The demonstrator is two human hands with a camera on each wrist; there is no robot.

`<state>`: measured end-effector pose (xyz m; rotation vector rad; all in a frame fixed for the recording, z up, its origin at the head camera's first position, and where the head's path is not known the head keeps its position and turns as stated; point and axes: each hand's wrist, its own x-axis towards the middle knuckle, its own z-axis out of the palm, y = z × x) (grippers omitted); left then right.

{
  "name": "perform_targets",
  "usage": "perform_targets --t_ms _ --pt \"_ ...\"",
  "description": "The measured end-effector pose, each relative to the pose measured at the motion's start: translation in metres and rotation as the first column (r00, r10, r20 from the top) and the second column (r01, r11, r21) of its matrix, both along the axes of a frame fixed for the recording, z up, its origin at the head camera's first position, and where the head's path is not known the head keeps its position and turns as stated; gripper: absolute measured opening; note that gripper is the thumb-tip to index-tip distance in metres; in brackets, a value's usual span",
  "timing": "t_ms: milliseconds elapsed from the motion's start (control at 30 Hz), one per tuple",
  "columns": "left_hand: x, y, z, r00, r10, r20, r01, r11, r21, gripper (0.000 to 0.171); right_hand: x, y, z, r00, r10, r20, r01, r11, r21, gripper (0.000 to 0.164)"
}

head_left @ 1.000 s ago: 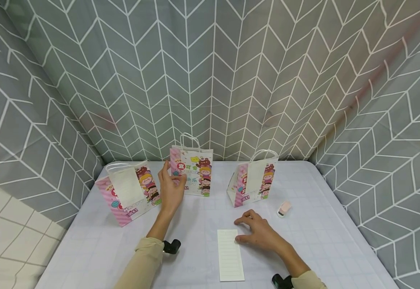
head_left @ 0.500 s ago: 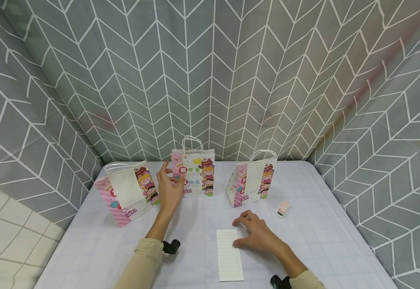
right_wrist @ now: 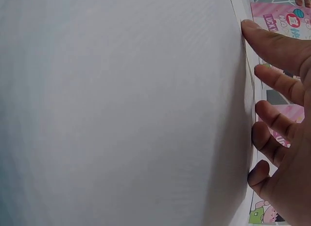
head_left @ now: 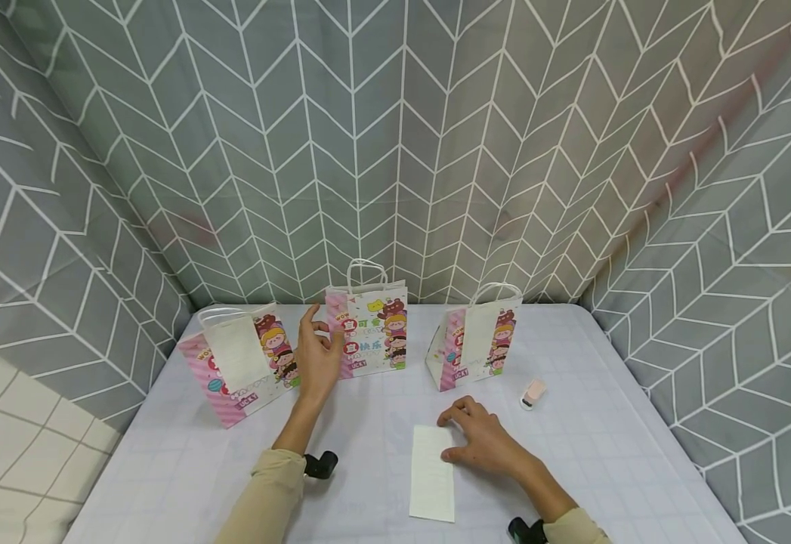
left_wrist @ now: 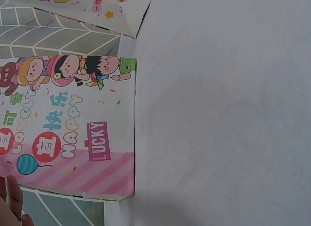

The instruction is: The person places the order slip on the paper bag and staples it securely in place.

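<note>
My left hand (head_left: 318, 359) is at the left side of the middle paper gift bag (head_left: 371, 329), its thumb and fingers against the pink edge. The left wrist view shows this bag (left_wrist: 73, 119) close up, with only a few fingertips (left_wrist: 13, 194) at lower left. My right hand (head_left: 483, 438) rests on the table with fingers spread and bent. Its thumb touches the right edge of a narrow pale paper slip or pad (head_left: 432, 474). In the right wrist view the thumb (right_wrist: 277, 46) and fingertips line the paper's edge, seen nearly edge-on.
Another printed gift bag (head_left: 242, 363) stands tilted at the left, and a third (head_left: 478, 340) at the right. A small pink and white object (head_left: 533, 394) lies right of the right hand. Behind the white table (head_left: 606, 453) hangs a grey patterned curtain (head_left: 395, 151).
The middle bag has shifted right and turned slightly, uncovering more pink side. My left thumb has moved from its front to its left edge. The paper has shifted slightly upward; its ruled lines no longer show.
</note>
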<state>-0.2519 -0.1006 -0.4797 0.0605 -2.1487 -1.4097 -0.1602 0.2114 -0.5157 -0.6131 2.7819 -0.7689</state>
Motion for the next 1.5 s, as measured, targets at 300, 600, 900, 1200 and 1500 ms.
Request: perform_targets --t_ms 300,600,900,1200,1500 --pt "0.0 -0.004 -0.002 0.999 -0.032 0.019 0.033 0.999 -0.018 0.052 0.0 0.001 0.0 1.0 0.017 0.014 -0.017 1.0 0.006 0.039" --pt "0.002 -0.005 -0.002 0.997 -0.062 0.051 0.062 0.998 -0.011 0.045 0.0 0.001 0.003 0.999 0.035 0.021 -0.035 0.999 0.007 0.065" --pt "0.004 -0.008 -0.005 0.996 -0.073 0.059 0.074 0.997 -0.004 0.042 -0.001 0.0 0.004 0.999 0.009 0.04 -0.009 1.0 -0.006 0.056" --pt "0.008 -0.009 -0.004 0.991 -0.103 0.08 0.103 0.995 0.005 0.041 -0.001 0.002 0.004 0.999 0.025 0.039 -0.024 0.999 -0.028 0.042" --pt "0.013 -0.012 -0.004 0.99 -0.124 0.066 0.123 0.992 0.028 0.043 0.003 0.004 0.004 0.998 0.059 0.02 -0.057 0.996 -0.072 0.03"
